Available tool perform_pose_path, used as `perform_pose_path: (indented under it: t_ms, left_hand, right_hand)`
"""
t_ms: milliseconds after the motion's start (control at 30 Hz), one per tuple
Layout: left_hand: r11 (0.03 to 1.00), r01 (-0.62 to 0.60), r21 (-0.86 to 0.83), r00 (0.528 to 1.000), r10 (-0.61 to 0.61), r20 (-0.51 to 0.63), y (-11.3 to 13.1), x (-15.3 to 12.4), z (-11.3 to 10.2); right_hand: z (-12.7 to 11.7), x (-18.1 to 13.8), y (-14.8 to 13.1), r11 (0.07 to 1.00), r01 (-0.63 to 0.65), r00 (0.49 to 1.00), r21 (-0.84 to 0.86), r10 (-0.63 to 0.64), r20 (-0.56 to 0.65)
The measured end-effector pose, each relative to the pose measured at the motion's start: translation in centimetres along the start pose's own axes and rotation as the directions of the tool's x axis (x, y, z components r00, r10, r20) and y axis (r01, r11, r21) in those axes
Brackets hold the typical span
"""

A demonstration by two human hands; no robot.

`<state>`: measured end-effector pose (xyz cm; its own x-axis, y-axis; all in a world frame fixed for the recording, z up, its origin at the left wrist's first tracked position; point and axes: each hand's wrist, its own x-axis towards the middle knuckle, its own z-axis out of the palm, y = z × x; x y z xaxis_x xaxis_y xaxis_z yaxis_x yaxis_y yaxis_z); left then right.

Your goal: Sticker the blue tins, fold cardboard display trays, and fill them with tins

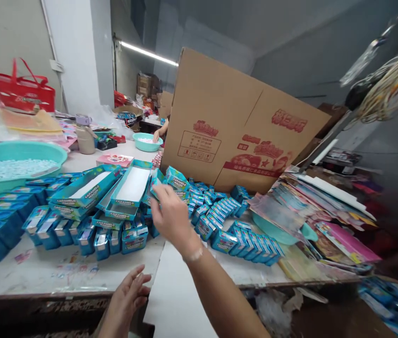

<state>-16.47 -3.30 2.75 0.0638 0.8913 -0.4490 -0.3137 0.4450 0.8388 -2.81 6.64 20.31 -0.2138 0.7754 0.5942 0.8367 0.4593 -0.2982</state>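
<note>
My right hand (172, 217) reaches forward over the table, fingers closed around a small blue carton (155, 184) at the edge of the pile. Around it lie several small blue cartons (220, 220) and open blue display trays (131, 188) with white insides. My left hand (131, 291) hovers low at the table's front edge, fingers loosely spread and empty, beside a white sheet of card (175, 291) that hangs over the edge.
A big brown cardboard box (234, 126) stands tilted behind the pile. Teal basins (15, 155) of white pieces sit at left; another person's hand (156, 136) rests in a far basin (146, 142). Printed sheets (311, 211) are stacked at right. A red bag (22, 91) stands far left.
</note>
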Motion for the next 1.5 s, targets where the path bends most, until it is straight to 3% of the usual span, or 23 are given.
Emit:
perform_pose_path:
  t_ms: [33, 100, 200, 267, 333, 400, 467, 533, 633, 700, 767, 833, 900, 967, 1033, 1067, 1167, 1267, 1333, 1367, 1433, 1500]
  left_hand:
    - [0.999, -0.013, 0.039, 1.000, 0.013, 0.008, -0.4, 0.4, 0.1]
    - [0.987, -0.082, 0.137, 0.997, 0.080, 0.020, -1.5, 1.5, 0.7]
    - [0.897, -0.315, 0.309, 0.948, 0.311, 0.062, -3.6, 3.6, 2.1]
    - [0.741, -0.479, 0.469, 0.864, 0.492, 0.105, -5.2, 5.0, 3.2]
    - [0.538, -0.570, 0.621, 0.776, 0.601, 0.192, -6.6, 6.1, 4.0]
    - [0.371, -0.609, 0.701, 0.720, 0.629, 0.292, -7.6, 6.5, 4.4]
    - [0.283, -0.619, 0.732, 0.704, 0.612, 0.360, -7.9, 6.4, 4.4]
    - [0.257, -0.609, 0.750, 0.713, 0.593, 0.375, -7.8, 5.9, 4.3]
    - [0.283, -0.583, 0.762, 0.736, 0.581, 0.348, -7.4, 5.3, 4.6]
    - [0.316, -0.574, 0.755, 0.747, 0.580, 0.325, -7.3, 5.1, 4.8]
    - [0.359, -0.571, 0.738, 0.754, 0.584, 0.299, -7.4, 5.2, 4.9]
    - [0.430, -0.568, 0.701, 0.764, 0.592, 0.256, -7.2, 5.4, 4.8]
    - [0.562, -0.550, 0.617, 0.795, 0.578, 0.182, -6.3, 5.5, 4.6]
    - [0.744, -0.494, 0.450, 0.859, 0.496, 0.124, -4.5, 5.5, 4.6]
    - [0.907, -0.349, 0.234, 0.934, 0.316, 0.167, -1.8, 5.2, 4.9]
    - [0.962, -0.236, 0.140, 0.950, 0.198, 0.243, -0.5, 4.9, 5.2]
    - [0.991, 0.121, -0.060, 0.899, -0.084, 0.430, 2.4, 4.2, 6.2]
    - [0.956, 0.236, -0.174, 0.876, -0.132, 0.464, 3.0, 4.5, 6.9]
    - [0.965, 0.205, -0.164, 0.896, -0.117, 0.428, 2.6, 5.6, 6.9]
    - [0.973, 0.174, -0.151, 0.907, -0.099, 0.410, 2.5, 6.2, 6.9]
    - [0.990, 0.089, -0.108, 0.916, -0.039, 0.398, 2.3, 7.6, 6.9]
    - [0.994, -0.105, 0.014, 0.921, 0.092, 0.379, 2.2, 8.8, 7.2]
  right_hand:
    - [-0.4, -3.2, 1.4, 0.997, -0.019, 1.000, 0.070, 0.017, 0.021]
    - [-0.4, -10.0, 5.1, 0.977, -0.212, 0.973, 0.034, 0.208, 0.100]
    - [1.1, -18.5, 10.8, 0.820, -0.515, 0.808, -0.250, 0.562, 0.177]
    - [2.4, -22.0, 13.4, 0.677, -0.633, 0.674, -0.375, 0.720, 0.164]
    - [3.6, -23.6, 14.5, 0.598, -0.685, 0.605, -0.416, 0.785, 0.132]
    - [4.1, -23.8, 14.6, 0.579, -0.705, 0.587, -0.410, 0.801, 0.120]
    - [4.2, -23.3, 14.1, 0.585, -0.704, 0.585, -0.402, 0.799, 0.137]
    - [4.0, -22.9, 13.5, 0.607, -0.679, 0.607, -0.413, 0.780, 0.149]
    - [3.6, -22.8, 12.6, 0.639, -0.651, 0.658, -0.410, 0.744, 0.114]
    - [3.2, -22.7, 12.3, 0.670, -0.670, 0.692, -0.320, 0.720, 0.059]
    - [2.6, -22.5, 12.5, 0.714, -0.692, 0.720, -0.107, 0.693, -0.037]
    - [1.8, -22.1, 13.5, 0.714, -0.671, 0.706, 0.198, 0.698, -0.121]
    - [0.8, -21.5, 15.1, 0.586, -0.610, 0.669, 0.534, 0.741, -0.048]
    - [0.0, -21.1, 16.6, 0.311, -0.548, 0.655, 0.776, 0.737, 0.167]
    - [-0.2, -21.0, 17.5, 0.016, -0.501, 0.635, 0.865, 0.686, 0.355]
    - [0.0, -21.0, 17.5, -0.084, -0.482, 0.621, 0.872, 0.670, 0.408]
    - [1.7, -21.1, 16.6, -0.213, -0.448, 0.587, 0.868, 0.663, 0.465]
    - [3.6, -21.2, 15.0, -0.289, -0.403, 0.614, 0.868, 0.618, 0.491]
    - [4.1, -21.2, 14.3, -0.273, -0.376, 0.655, 0.886, 0.598, 0.462]
    - [4.0, -21.1, 14.1, -0.216, -0.385, 0.669, 0.897, 0.605, 0.433]
    - [3.5, -20.8, 14.2, -0.031, -0.478, 0.667, 0.878, 0.637, 0.386]
    - [3.0, -20.1, 14.6, 0.236, -0.630, 0.656, 0.739, 0.672, 0.344]
